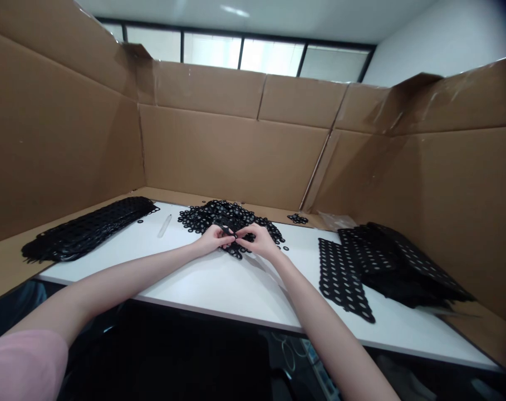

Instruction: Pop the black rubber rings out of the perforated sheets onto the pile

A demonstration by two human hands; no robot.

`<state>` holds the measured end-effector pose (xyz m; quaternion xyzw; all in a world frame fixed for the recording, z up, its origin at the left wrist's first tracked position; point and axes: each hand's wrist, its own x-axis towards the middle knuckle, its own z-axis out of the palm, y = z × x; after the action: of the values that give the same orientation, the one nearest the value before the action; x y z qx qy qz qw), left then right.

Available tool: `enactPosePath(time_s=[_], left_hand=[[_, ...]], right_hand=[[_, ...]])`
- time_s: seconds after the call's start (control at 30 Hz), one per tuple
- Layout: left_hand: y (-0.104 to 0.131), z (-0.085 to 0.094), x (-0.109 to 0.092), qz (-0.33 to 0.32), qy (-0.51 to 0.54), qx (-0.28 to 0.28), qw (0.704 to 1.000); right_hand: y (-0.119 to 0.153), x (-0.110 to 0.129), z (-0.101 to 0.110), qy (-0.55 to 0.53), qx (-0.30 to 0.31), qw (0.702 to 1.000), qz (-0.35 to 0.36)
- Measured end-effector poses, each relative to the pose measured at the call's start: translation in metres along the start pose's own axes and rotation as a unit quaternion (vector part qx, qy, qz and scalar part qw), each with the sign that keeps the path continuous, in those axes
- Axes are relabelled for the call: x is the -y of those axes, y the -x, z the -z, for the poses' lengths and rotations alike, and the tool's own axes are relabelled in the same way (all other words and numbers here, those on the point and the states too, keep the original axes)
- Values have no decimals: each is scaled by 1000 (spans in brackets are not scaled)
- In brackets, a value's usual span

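My left hand (213, 239) and my right hand (256, 239) meet at the near edge of a pile of small black rings (219, 211). Pinched in the left fingers is a small black ring piece (226, 230). The right thumb and fingertips close on the same piece from the other side, touching the left fingertips. Its exact shape is partly hidden by the fingers. Loose rings lie just under and behind both hands on the white table (236, 287).
A long stack of black ring sheets (94, 225) lies at the left. A white pen-like tool (165, 226) is beside it. On the right are a perforated black sheet (344, 275) and a larger heap (397, 264). Cardboard walls (231, 150) surround the table.
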<state>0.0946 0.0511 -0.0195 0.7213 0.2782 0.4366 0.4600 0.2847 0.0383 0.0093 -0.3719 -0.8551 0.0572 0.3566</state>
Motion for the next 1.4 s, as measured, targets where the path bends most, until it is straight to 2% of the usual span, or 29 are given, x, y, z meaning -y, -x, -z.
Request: enactPosePath(time_s=[0.13,0.23,0.33,0.5,0.6,0.97,1.17,1.3,1.4], left_hand=[[0,0,5,-4,2,19,1000],[0,0,7,-13,-10,30,999],[1,-1,5,-24,-20,37,999],[2,-4,-5,-24,-8,36,999],[3,-7,-11,-16,11,22,1000],[1,-6,-9,1,20,-4,1000],[2,-5,-12,22,24,11,999],[-1,-1,-9,22,36,20,999],[-3,3,-4,35,73,3,997]], right_hand=[[0,-1,1,-15,13,1000,-16],[-2,-1,-3,-28,-1,999,-40],[-3,-3,-9,-82,-4,994,-69],[-4,-8,-16,-240,-5,962,-129],[-4,-9,-19,-284,-14,947,-152],[-10,-13,-32,-285,-49,940,-183],[-9,-21,-21,-284,-68,939,-181],[-10,-25,-17,-274,-101,937,-189],[-11,-32,-17,-255,-129,938,-194]])
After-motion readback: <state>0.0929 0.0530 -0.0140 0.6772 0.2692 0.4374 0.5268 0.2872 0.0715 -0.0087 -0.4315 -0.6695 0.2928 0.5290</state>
